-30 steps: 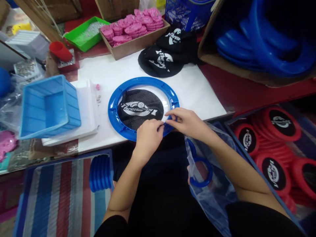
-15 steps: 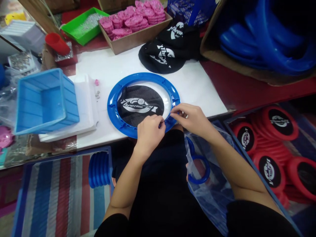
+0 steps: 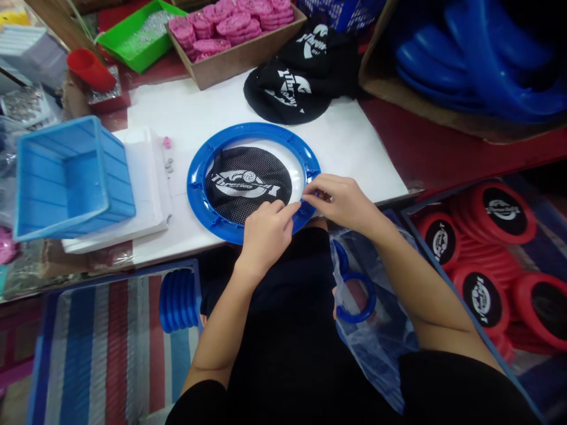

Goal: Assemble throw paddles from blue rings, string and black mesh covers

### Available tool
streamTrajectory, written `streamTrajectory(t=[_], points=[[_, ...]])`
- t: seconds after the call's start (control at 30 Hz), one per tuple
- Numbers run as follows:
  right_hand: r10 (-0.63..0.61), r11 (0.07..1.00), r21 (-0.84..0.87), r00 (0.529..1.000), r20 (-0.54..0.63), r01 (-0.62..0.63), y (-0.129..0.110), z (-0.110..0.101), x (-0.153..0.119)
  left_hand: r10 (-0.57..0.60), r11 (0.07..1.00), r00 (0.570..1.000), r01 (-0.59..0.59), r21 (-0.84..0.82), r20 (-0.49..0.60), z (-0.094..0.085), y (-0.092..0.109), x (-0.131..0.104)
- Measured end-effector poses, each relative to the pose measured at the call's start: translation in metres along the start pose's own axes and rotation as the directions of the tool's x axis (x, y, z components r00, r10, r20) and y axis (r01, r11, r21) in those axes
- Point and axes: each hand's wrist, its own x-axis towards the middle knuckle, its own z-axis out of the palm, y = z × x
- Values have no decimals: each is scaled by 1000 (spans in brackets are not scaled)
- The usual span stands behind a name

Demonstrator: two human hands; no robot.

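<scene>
A blue plastic ring lies on a white sheet, with a round black mesh disc inside it that bears a white printed logo. The mesh leaves a gap along the ring's right inner edge. My left hand is closed at the ring's near rim, its index finger reaching along the rim toward the right fingertips. At the ring's right rim, my right hand is closed with thumb and fingers pinched; whatever sits between them is too small to make out. Both hands' fingertips nearly meet.
Black printed mesh pieces lie behind the ring. A box of pink parts, a green tray and a blue bin stand around the sheet. Blue rings fill a carton at back right; red-rimmed discs are stacked lower right.
My left hand's index finger has stretched out toward the right fingertips. The right hand stays pinched at the ring's right rim. The whole view has shifted slightly.
</scene>
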Motion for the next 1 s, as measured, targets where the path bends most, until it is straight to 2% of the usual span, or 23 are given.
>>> streamTrajectory(t=[0.1,0.23,0.53,0.63,0.8,1.0], points=[[-24,999,-43,1000,-1,24,3,2,-1,85,991,995,-89,103,47,-1,-1,0],[-29,996,-88,999,-18,27,5,4,-5,119,982,987,-133,136,108,-3,0,0],[117,940,-316,992,-51,-127,-13,8,-10,144,975,971,-172,141,193,-6,0,1],[150,933,-322,987,-55,-159,-14,10,-9,106,989,974,-124,79,200,-12,0,1],[173,947,-267,984,-39,-177,-12,10,-8,-39,991,979,64,-117,201,-24,6,10],[172,947,-266,984,-49,-179,-10,12,-11,-178,962,971,205,-180,157,-19,17,31]])
